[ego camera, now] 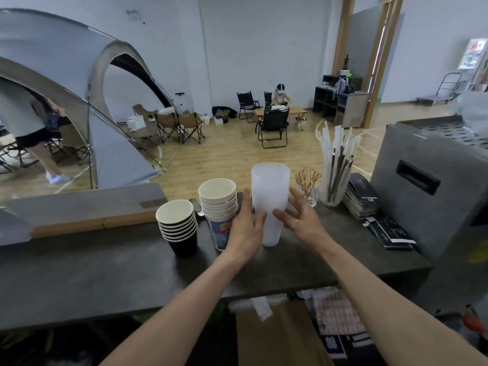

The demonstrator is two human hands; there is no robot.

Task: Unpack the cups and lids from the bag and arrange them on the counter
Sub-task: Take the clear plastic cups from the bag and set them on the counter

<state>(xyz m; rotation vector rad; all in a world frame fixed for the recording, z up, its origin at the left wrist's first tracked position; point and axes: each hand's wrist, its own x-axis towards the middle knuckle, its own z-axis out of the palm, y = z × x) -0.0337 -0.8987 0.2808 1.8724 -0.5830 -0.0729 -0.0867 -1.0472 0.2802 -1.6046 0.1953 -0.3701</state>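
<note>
- Three stacks stand on the dark counter [105, 265]. A stack of black paper cups [178, 225] is at the left. A stack of blue-printed paper cups [219, 199] is just beside it. Next comes the stack of translucent plastic cups [269, 186], which you are handling.
- The cup part of the job looks well advanced, as all three stacks are upright and near one another in a rough row.
- No lids show anywhere on the counter, so that part appears not yet done.
- No bag can be picked out with certainty. Loose wrapping and a cardboard box [277, 339] sit on the shelf below the counter, and what they hold is hidden.
- Your left hand [247, 223] grasps the plastic stack from its left side. Its fingers run up the wall and its thumb wraps across the front.
- Your right hand [301, 217] is spread loose at the stack's right side, thumb tip touching the front. It steadies the stack more than it grips.
- The plastic stack stands between your two hands with its base on the counter. The blue-printed stack is just beyond your left hand.
- A jar of wrapped straws [338, 159] and a pile of black packets [361, 196] stand to the right, apart from the cups.
</note>
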